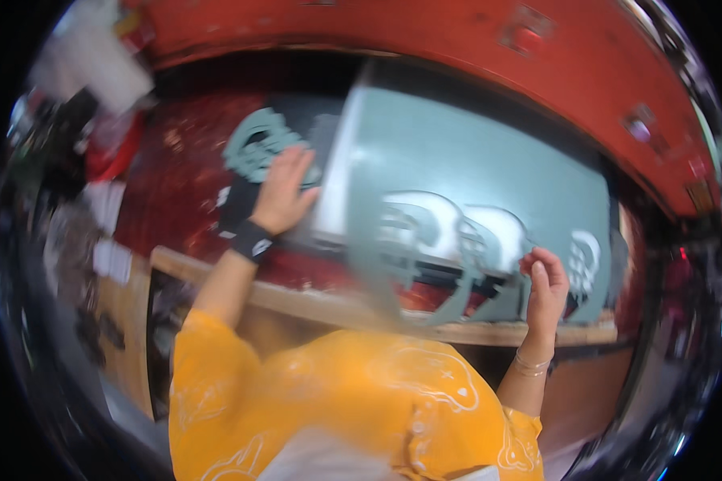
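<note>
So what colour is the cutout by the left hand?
The cutout is pale grey-green, best seen in the head view.

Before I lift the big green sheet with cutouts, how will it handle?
The green sheet looks thin, so it's probably light for its size and floppy. Its narrow strips nearest you might bend or tear. Being flat, it shouldn't roll.

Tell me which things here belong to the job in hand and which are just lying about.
Apparently part of the work:
green cut-out piece, left hand at its edge
green sheet with openings, right hand at its lower part, grip unclear

Apparently just lying about, off to the left:
white paper
red object, too blurred to identify
</note>
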Motion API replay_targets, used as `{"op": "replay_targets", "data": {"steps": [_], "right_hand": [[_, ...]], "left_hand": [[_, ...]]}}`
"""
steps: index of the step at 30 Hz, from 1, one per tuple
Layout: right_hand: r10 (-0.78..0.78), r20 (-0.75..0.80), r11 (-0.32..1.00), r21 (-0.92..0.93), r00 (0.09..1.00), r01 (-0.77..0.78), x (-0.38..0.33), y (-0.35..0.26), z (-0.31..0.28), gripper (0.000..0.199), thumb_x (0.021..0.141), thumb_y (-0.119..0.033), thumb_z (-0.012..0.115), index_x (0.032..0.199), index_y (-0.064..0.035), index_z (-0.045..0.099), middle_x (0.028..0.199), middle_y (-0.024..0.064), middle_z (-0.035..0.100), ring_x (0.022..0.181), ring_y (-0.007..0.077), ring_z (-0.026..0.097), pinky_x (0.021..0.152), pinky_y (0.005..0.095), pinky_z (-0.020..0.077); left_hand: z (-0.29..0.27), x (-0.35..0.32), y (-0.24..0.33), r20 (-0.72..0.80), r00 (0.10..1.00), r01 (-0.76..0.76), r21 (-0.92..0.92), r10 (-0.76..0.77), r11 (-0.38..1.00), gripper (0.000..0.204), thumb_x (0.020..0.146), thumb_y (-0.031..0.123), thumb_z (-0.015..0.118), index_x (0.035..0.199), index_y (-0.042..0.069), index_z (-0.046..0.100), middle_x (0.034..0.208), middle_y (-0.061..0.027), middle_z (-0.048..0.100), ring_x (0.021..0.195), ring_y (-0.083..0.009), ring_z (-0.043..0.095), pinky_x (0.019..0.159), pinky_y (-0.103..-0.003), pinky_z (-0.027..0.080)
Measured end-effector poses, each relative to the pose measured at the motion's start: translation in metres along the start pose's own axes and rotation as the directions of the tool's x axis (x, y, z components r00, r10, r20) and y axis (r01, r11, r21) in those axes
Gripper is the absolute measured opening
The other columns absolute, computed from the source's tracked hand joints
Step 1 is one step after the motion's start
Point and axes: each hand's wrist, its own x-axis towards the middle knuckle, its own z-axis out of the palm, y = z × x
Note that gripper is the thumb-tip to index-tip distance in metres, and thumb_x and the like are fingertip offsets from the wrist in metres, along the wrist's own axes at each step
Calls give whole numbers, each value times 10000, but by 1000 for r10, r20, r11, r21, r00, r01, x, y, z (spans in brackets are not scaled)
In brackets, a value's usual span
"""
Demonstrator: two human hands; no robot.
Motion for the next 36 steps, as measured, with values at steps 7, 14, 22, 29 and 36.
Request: {"op": "replay_targets", "data": {"steps": [7,14,22,29,36], "right_hand": [[19,-715,999,-12,699,-40,-65,24,-139,434,888,-125,555,1281,6,426,1246,86,476,1109,155,464,918,295,389],[311,-548,755,638,777,148,-116,35,-118,342,899,-140,527,1191,22,456,1153,132,510,1095,285,504,959,390,416],[423,-167,582,803,891,-125,-103,16,-91,402,881,-136,539,1232,27,434,1205,161,496,1143,301,485,1000,391,376],[-54,-181,982,-186,982,20,-38,-8,-129,383,832,-84,587,1193,26,524,1172,115,561,1057,176,535,915,314,424],[-136,66,860,-487,988,151,46,-5,-134,387,795,-160,571,1124,42,552,1146,209,565,1095,344,518,947,379,397]], "left_hand": [[-48,56,99,-171,985,-64,-403,-6,913,418,808,11,508,1225,-1,497,1284,-158,487,1211,-282,442,1039,-367,298],[-4,105,254,89,817,-383,-656,570,651,373,743,51,611,1111,13,562,1133,-172,556,1060,-320,530,904,-360,427],[103,108,355,256,501,-706,-430,826,562,464,721,146,660,1165,103,533,1217,-165,489,1177,-346,437,1005,-479,332],[103,105,349,269,666,-389,-670,696,632,416,790,230,622,1185,124,546,1279,-174,470,1225,-375,396,1024,-473,312],[94,127,338,554,830,517,-718,-67,466,584,857,308,602,1304,-24,425,1263,-179,502,1152,-249,486,941,-337,403]]}}
